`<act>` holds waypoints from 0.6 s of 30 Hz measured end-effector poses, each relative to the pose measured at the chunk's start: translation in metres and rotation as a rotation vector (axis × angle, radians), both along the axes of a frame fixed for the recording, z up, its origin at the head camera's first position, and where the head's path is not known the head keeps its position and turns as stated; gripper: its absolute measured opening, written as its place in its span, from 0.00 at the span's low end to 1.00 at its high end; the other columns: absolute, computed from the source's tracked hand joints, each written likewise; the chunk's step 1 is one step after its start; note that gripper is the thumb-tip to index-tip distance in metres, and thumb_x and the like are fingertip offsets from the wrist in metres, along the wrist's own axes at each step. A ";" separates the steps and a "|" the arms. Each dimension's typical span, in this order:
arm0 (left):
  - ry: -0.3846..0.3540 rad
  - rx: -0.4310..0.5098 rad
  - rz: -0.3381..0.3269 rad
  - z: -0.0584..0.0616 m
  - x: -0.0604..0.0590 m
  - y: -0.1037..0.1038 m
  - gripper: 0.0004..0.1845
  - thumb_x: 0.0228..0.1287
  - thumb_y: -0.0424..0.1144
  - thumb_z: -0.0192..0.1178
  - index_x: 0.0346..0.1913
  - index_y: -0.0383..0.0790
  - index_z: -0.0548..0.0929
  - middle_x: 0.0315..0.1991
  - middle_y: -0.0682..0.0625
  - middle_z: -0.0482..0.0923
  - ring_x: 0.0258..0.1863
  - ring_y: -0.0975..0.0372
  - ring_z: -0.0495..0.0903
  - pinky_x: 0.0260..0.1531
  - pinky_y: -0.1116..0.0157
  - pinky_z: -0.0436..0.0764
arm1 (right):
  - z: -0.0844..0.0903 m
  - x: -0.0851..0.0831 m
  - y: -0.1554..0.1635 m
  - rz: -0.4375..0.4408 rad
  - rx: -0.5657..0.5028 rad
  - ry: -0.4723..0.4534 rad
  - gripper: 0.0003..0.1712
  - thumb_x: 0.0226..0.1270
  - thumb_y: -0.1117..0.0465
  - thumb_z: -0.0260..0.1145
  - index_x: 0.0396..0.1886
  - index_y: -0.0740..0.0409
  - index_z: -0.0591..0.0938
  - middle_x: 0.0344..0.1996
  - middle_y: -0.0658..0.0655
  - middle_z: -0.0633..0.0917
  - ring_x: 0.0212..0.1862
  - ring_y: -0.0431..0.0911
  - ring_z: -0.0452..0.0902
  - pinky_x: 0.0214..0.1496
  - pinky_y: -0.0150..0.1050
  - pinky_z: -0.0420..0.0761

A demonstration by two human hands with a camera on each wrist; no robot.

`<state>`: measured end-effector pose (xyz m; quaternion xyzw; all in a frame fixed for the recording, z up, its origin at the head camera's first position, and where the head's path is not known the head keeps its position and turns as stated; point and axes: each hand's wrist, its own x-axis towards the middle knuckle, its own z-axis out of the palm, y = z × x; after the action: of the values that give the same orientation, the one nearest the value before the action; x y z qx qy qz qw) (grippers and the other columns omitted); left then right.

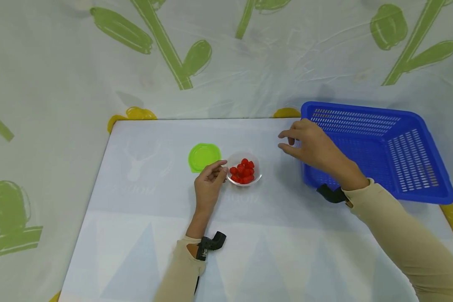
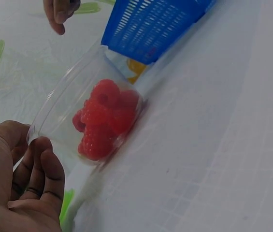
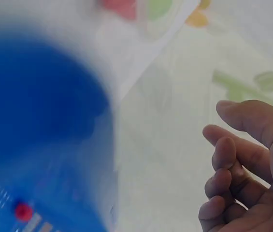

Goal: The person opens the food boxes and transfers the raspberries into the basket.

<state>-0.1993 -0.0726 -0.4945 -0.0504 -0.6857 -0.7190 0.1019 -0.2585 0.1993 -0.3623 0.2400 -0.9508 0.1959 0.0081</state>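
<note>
A clear plastic bowl [image 1: 259,174] stands on the table with several raspberries [image 2: 102,118] in it. My left hand [image 1: 208,184] pinches the bowl's rim on its left side between thumb and fingers. Over the left edge of a blue basket [image 1: 434,197] is my right hand [image 1: 313,144], its fingers loosely bent and nothing between them. Inside the basket, the right wrist view shows one raspberry [image 3: 23,211]; my right arm seems to hide that spot in the head view.
A bright green lid [image 1: 204,156] lies on the table just left of the bowl, behind my left hand. The white table [image 1: 136,235] ends at the back against a sheet [image 1: 249,79] printed with green plants.
</note>
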 end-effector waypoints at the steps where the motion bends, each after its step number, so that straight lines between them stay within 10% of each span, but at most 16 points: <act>1: 0.003 -0.001 0.001 0.000 0.000 0.000 0.13 0.68 0.27 0.63 0.52 0.26 0.83 0.36 0.37 0.79 0.31 0.60 0.79 0.35 0.72 0.83 | -0.001 0.002 -0.005 0.019 -0.002 -0.001 0.12 0.63 0.63 0.73 0.47 0.60 0.88 0.29 0.54 0.78 0.41 0.50 0.70 0.40 0.43 0.74; 18: 0.006 -0.003 0.002 0.002 0.000 0.001 0.13 0.68 0.27 0.63 0.52 0.25 0.83 0.37 0.36 0.78 0.32 0.58 0.78 0.35 0.72 0.82 | -0.047 0.005 -0.065 0.295 0.038 0.028 0.12 0.59 0.64 0.77 0.42 0.63 0.89 0.28 0.55 0.80 0.36 0.49 0.70 0.37 0.41 0.72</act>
<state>-0.1995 -0.0719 -0.4929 -0.0522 -0.6864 -0.7178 0.1044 -0.2539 0.1345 -0.4090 0.3802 -0.9084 0.1737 -0.0119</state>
